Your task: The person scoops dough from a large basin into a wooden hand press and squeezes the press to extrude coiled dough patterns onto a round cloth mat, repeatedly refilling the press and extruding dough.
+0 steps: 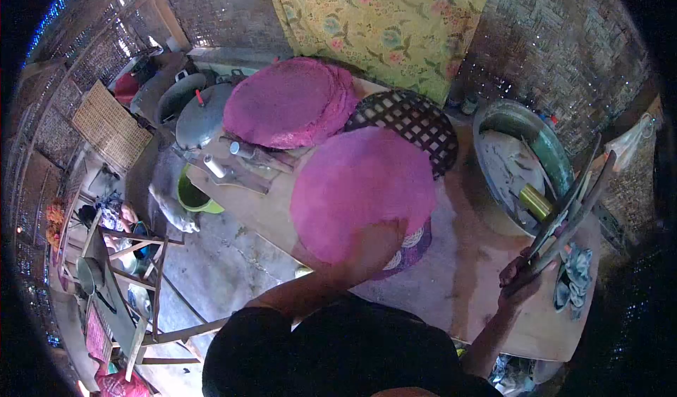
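A large round pink sheet [363, 185] lies over the middle of the work surface. My left hand [392, 236] is at its lower edge, blurred, so its fingers cannot be made out. Below that edge shows part of a pink and white patterned round piece [417, 247]. On the right, my right hand [520, 281] is closed around long dark flat sticks [572, 219] that point up and right past the basin. Behind the sheet is a dark round lattice [412, 118], partly covered by it.
A thick stack of pink rounds [282, 102] sits at the back. A large metal basin [560, 150] with a gold-coloured cylinder [536, 201] stands right. Lidded pan [201, 123], green bucket [194, 192] and wooden frame [156, 284] are left; crumpled blue cloth [575, 278] lies right.
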A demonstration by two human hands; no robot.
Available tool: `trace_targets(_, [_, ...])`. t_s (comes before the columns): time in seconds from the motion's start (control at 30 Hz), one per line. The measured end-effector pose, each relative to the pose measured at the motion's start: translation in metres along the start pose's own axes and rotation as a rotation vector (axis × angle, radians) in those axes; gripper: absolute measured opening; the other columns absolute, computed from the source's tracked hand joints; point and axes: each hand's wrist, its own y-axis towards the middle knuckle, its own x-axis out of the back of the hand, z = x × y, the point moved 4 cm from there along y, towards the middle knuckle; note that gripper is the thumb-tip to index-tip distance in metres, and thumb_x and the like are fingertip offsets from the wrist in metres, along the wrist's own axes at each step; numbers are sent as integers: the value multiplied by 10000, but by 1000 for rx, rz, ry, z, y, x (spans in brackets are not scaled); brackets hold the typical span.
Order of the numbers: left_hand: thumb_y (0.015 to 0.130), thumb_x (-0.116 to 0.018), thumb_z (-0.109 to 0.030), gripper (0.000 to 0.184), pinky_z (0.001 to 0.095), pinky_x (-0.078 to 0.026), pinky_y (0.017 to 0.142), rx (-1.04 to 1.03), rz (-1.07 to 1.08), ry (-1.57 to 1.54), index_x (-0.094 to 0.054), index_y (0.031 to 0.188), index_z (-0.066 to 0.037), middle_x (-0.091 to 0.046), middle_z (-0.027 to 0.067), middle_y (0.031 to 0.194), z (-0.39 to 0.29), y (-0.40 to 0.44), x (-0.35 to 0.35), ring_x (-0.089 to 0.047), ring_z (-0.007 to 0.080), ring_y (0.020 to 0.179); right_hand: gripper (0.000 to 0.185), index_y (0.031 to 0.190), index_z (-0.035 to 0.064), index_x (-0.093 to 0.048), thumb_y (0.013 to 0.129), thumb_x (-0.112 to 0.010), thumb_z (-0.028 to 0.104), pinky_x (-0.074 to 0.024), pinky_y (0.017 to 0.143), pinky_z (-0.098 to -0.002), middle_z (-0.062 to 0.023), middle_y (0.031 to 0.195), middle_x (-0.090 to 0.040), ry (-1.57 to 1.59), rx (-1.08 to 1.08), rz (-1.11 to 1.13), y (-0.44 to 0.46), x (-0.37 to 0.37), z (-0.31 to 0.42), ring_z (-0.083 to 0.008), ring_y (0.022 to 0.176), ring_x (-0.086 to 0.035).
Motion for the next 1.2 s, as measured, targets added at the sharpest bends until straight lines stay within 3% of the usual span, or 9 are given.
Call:
trace_targets(0.07, [817, -482, -56, 438, 427, -522, 615, 96, 246, -58, -424, 1236, 57, -633, 184, 941, -4, 2, -27, -646, 323, 766, 636, 991, 63, -504, 893, -277, 649, -287, 324, -232, -4, 502, -408, 9, -21, 13, -4, -1, -2, -101, 352, -354])
trace_targets(0.47, [822, -470, -117, 365, 423, -522, 524, 52, -25, 115, -532, 1156, 16, -646, 171, 908, -25, -3, -70, -657, 281, 674, 672, 974, 59, -511, 870, -282, 683, -269, 317, -239, -4, 502, -401, -13, -22, 33, -21, -3, -5, -105, 346, -344])
trace_targets(0.7, [860, -472, -172, 377, 422, -525, 572, -35, 40, 114, -518, 1160, 52, -641, 197, 897, -37, -12, -56, -659, 293, 736, 684, 954, 59, -509, 856, -290, 700, -271, 316, -252, -8, 494, -403, -7, -79, -10, -28, -7, -9, -120, 339, -347])
trace_targets(0.83, [979, -332, -351, 457, 395, -492, 799, 75, 394, -455, -494, 1211, 8, -601, 200, 1102, -12, 5, -28, -623, 291, 949, 709, 924, 45, -513, 845, -289, 713, -280, 318, -259, -20, 497, -422, -102, -96, 100, -31, -9, -12, -135, 338, -359])
trace_targets(0.9, [977, -343, -357, 454, 381, -385, 975, -30, -77, -982, -476, 1272, -39, -547, 138, 1235, 19, 28, 1, -524, 289, 1126, 717, 919, 50, -512, 834, -295, 727, -286, 316, -256, -25, 515, -439, -146, -133, 151, -34, -10, -14, -140, 340, -374])
trace_targets(0.97, [975, -318, -431, 516, 426, -355, 1008, 53, -190, -1805, -416, 1322, -62, -458, 148, 1328, 44, 59, 40, -482, 273, 1171, 743, 940, 33, -525, 821, -316, 736, -303, 323, -255, -31, 528, -459, -139, -425, 264, -42, -21, -26, -153, 363, -412])
trace_targets(1.07, [934, -330, -540, 617, 471, -386, 971, -137, -358, -2189, -403, 1322, -67, -461, 166, 1315, 41, 53, 129, -503, 280, 1146, 722, 1051, 35, -516, 826, -370, 706, -348, 364, -246, -46, 609, -517, -269, -550, 463, -54, -37, -43, -147, 408, -451])
trace_targets(1.17, [880, -317, -647, 716, 504, -401, 947, -512, -181, -2413, -453, 1276, -66, -479, 178, 1287, 58, 53, 140, -514, 308, 1131, 650, 1045, 60, -528, 875, -329, 655, -359, 366, -244, -34, 598, -523, -425, -766, 776, -53, -80, -54, -125, 406, -456])
trace_targets(1.2, [862, -305, -675, 749, 524, -380, 961, -966, 101, -2441, -468, 1268, -67, -460, 181, 1311, 77, 62, 117, -504, 335, 1141, 612, 1004, 82, -546, 907, -283, 626, -359, 353, -241, -15, 555, -510, -576, -897, 953, -55, -88, -60, -111, 395, -458])
